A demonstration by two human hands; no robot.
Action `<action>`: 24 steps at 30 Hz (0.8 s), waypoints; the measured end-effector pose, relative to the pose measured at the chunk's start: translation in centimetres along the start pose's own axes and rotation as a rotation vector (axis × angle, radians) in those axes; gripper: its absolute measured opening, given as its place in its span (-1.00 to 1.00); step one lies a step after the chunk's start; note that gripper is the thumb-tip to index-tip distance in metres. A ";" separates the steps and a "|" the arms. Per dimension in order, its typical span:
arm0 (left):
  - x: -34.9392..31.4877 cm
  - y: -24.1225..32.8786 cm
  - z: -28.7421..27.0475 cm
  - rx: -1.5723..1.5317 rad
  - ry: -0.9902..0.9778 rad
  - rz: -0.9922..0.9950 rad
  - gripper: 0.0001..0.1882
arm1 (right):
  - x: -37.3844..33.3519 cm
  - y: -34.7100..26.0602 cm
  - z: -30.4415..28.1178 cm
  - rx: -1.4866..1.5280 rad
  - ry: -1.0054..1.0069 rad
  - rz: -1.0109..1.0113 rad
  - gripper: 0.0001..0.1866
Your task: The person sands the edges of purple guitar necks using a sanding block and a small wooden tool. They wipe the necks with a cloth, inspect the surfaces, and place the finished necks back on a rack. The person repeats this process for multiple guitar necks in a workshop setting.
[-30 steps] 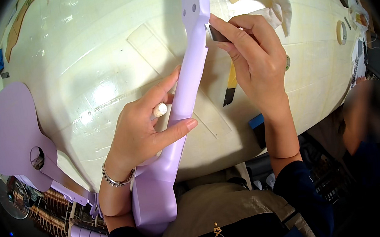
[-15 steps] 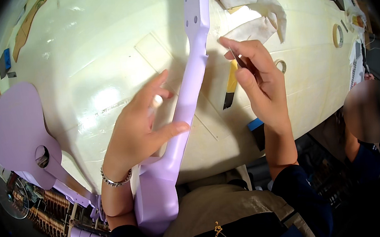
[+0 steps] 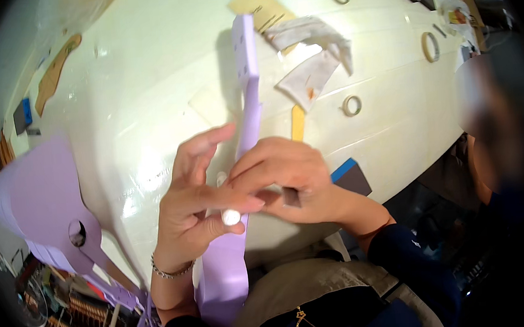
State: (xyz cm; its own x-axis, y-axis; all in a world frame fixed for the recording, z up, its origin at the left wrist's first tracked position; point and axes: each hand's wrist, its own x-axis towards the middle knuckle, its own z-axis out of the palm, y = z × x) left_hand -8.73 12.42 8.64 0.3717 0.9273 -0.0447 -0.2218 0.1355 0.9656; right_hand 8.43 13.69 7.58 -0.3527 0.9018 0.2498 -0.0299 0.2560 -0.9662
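Observation:
A light-purple stringed-instrument neck [image 3: 248, 124] stretches away from me. Its headstock [image 3: 244, 46] has holes, and its thick body end [image 3: 223, 279] rests against my apron. Over the neck, my left hand [image 3: 185, 217] holds a short white stick-like thing [image 3: 231, 217] between partly bent fingers, forefinger raised. What looks like its other end shows higher up between the fingers. My right hand [image 3: 294, 173] is closed on a small flat brown-grey piece [image 3: 291, 196], perhaps folded sandpaper. Its fingertips meet the left hand's fingers, and the contact point is partly hidden.
Another purple instrument [image 3: 41, 201] stands at the left table edge. Beyond the neck lie a crumpled cloth [image 3: 311, 53] and a yellow strip [image 3: 298, 123]. A tape roll [image 3: 352, 106] and a blue-topped dark block [image 3: 352, 177] are to the right. A co-worker's arm [image 3: 477, 163] shows far right.
My right hand has come left and down from beside the neck to meet my left hand. The neck's far end appears lower, and the whole view has shifted.

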 end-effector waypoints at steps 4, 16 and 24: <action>0.2 -0.4 0.3 0.180 0.042 0.016 -0.24 | 1.1 -1.0 -1.6 0.064 -0.093 0.053 -0.75; -2.4 -3.6 -2.3 0.054 -0.285 -0.803 -0.24 | 18.4 11.4 -32.7 -1.144 0.650 -0.046 -0.81; -2.6 -3.8 -2.8 -0.013 -0.281 -0.783 -0.34 | 24.5 17.3 -36.0 -1.529 0.399 0.214 -0.59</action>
State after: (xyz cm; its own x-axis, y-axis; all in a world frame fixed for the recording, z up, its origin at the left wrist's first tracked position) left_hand -11.34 10.46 4.40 0.6334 0.4423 -0.6350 0.1845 0.7106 0.6790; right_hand 33.00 52.74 -0.78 0.0370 0.9317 0.3613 0.9971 -0.0103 -0.0754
